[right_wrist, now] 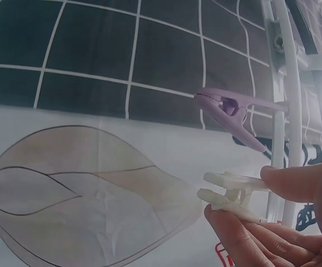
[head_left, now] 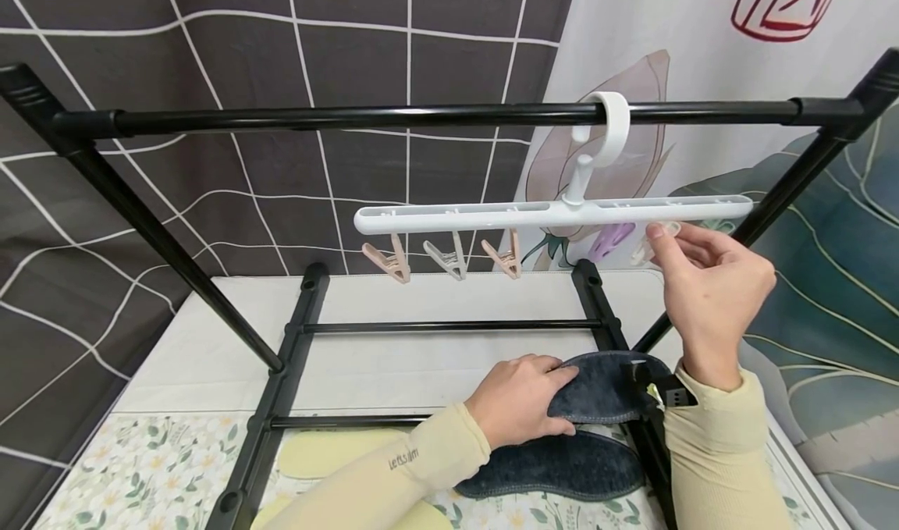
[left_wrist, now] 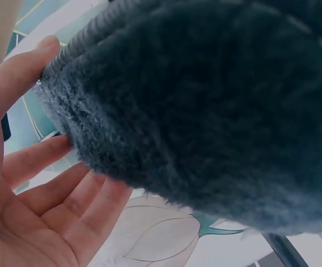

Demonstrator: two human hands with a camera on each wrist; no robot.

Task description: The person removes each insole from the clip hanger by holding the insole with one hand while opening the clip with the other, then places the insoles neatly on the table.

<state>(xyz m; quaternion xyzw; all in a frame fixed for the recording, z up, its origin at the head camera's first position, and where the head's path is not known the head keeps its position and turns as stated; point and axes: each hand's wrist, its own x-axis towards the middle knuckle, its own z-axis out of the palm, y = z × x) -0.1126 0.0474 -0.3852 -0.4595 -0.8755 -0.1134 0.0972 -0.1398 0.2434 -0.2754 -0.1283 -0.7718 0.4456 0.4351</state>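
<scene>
A white clip hanger point(head_left: 485, 215) hangs by its hook from the black rack's top bar. My right hand point(head_left: 719, 284) pinches a whitish clothespin point(right_wrist: 236, 196) by its handles under the hanger's right half, its jaws parted in the right wrist view. Beside it hangs a purple clothespin point(right_wrist: 228, 111). Lower down, my left hand point(head_left: 523, 401) holds the left end of a dark blue fleece insole point(head_left: 604, 385), thumb on one side and fingers on the other in the left wrist view. A second dark blue insole point(head_left: 555, 466) lies just below it.
Two pink clothespins and a grey one point(head_left: 447, 257) dangle from the hanger's left half. Pale yellow insoles point(head_left: 330, 452) lie under my left forearm on a floral surface. The black rack frame point(head_left: 168, 233) surrounds the work, with a dark grid curtain point(head_left: 246, 69) behind.
</scene>
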